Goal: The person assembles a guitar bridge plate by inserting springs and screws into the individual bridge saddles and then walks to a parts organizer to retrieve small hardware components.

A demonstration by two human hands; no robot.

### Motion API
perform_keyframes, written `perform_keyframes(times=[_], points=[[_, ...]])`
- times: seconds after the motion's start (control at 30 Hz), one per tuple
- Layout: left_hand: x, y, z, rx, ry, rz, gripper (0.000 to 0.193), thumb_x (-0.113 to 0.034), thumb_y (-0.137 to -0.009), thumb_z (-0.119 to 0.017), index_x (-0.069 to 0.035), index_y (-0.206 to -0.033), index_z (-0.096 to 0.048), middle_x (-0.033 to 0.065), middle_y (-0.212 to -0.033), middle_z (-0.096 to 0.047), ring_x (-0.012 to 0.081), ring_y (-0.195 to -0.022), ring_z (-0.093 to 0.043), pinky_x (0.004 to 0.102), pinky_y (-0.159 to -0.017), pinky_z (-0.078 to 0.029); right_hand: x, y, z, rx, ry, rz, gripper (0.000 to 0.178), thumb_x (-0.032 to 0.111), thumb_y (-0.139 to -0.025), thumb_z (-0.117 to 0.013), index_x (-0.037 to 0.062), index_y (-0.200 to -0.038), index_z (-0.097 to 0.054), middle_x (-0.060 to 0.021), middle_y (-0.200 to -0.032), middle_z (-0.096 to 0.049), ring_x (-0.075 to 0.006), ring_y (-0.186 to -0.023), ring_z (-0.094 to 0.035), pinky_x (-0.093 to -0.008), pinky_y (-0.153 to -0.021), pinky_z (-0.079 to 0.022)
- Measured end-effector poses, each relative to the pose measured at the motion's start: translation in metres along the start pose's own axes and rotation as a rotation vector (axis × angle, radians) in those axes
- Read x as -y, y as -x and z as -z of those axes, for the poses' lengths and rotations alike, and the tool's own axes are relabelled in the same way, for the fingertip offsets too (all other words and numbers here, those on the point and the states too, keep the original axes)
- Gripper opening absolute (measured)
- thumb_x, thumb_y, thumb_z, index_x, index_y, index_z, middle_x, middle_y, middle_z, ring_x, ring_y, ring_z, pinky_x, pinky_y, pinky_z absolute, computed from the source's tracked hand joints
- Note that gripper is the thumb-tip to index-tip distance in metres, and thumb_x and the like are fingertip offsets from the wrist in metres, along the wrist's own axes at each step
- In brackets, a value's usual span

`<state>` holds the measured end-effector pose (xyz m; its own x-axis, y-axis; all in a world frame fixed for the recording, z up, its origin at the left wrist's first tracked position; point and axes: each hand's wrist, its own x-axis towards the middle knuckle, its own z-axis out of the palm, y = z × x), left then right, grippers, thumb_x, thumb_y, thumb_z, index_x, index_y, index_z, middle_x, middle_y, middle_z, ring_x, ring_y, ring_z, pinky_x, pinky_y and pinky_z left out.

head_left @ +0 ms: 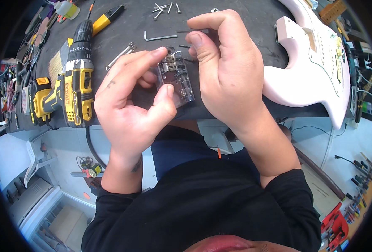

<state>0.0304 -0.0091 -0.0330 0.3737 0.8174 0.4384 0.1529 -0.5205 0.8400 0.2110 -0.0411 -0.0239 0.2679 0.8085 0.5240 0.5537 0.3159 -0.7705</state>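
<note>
Dark matting covers a cluttered workshop counter, seen from above with its edges curving; a pale floor shows below. At the middle, the person's left hand holds a small shiny metal assembly carrying rows of screws and small parts. This grip is closed on its left side, fingertip near the far end and thumb nearer the body. The assembly's long axis runs away from the person, its far end leaning slightly left.

The right hand is just to the right, apart from the assembly. Its grip is pinched, thumb against forefinger, on a thin dark rod. The rod points left, roughly crosswise to the assembly, its tip beyond the far end; how high it hovers I cannot tell.

An L-shaped hex key lies past both hands, with loose screws farther back. A yellow-and-black drill stands left; a pale pink guitar body lies right.
</note>
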Motion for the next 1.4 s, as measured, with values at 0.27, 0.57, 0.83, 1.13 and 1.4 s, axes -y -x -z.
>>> perform_keyframes(times=[0.27, 0.57, 0.83, 1.13, 1.4], points=[[0.002, 0.001, 0.000, -0.038, 0.052, 0.002, 0.054, 0.004, -0.070, -0.075, 0.003, -0.123, -0.078, 0.0086, -0.107, -0.070, 0.0118, -0.082, -0.058, 0.0262, -0.075, -0.051, -0.001, 0.000, 0.000, 0.013, 0.015, 0.012, 0.012, -0.001, -0.105, -0.066, 0.0006, -0.116, -0.067, -0.0075, -0.094, -0.071, -0.0161, -0.080, -0.072, -0.0290, -0.073, -0.057], [0.001, 0.005, 0.004, -0.049, 0.123, 0.049, 0.051, 0.009, -0.075, -0.071, 0.008, -0.126, -0.074, 0.0089, -0.110, -0.068, 0.0108, -0.084, -0.060, 0.0248, -0.077, -0.052, 0.000, -0.001, -0.003, 0.032, -0.022, -0.035, 0.012, -0.002, -0.103, -0.068, -0.0007, -0.115, -0.069, -0.0094, -0.097, -0.075, -0.0176, -0.091, -0.077, -0.0288, -0.079, -0.059], [-0.007, 0.011, 0.005, -0.140, 0.295, 0.254, 0.035, 0.009, -0.090, -0.066, 0.008, -0.126, -0.067, 0.0057, -0.107, -0.067, 0.0072, -0.088, -0.062, 0.0225, -0.077, -0.050, -0.006, 0.000, -0.001, 0.070, -0.058, -0.009, 0.011, -0.005, -0.103, -0.067, -0.0024, -0.114, -0.071, -0.0077, -0.100, -0.077, -0.0143, -0.094, -0.078, -0.0271, -0.082, -0.061], [-0.004, 0.012, 0.002, -0.230, 0.348, 0.277, 0.029, 0.012, -0.091, -0.070, 0.008, -0.119, -0.069, 0.0065, -0.104, -0.069, 0.0062, -0.081, -0.063, 0.0211, -0.070, -0.050, -0.002, 0.003, 0.002, 0.152, -0.272, -0.163, 0.014, -0.001, -0.108, -0.063, -0.0039, -0.121, -0.066, -0.0092, -0.107, -0.075, -0.0153, -0.101, -0.076, -0.0266, -0.085, -0.061], [0.010, 0.010, 0.000, -0.247, 0.182, 0.015, 0.022, 0.012, -0.083, -0.076, 0.006, -0.104, -0.076, 0.0110, -0.102, -0.075, 0.0051, -0.074, -0.061, 0.0217, -0.065, -0.050, -0.005, 0.003, -0.006, 0.090, -0.302, -0.148, 0.010, -0.002, -0.104, -0.066, -0.0023, -0.114, -0.069, -0.0124, -0.097, -0.080, -0.0171, -0.087, -0.079, -0.0298, -0.076, -0.062]])
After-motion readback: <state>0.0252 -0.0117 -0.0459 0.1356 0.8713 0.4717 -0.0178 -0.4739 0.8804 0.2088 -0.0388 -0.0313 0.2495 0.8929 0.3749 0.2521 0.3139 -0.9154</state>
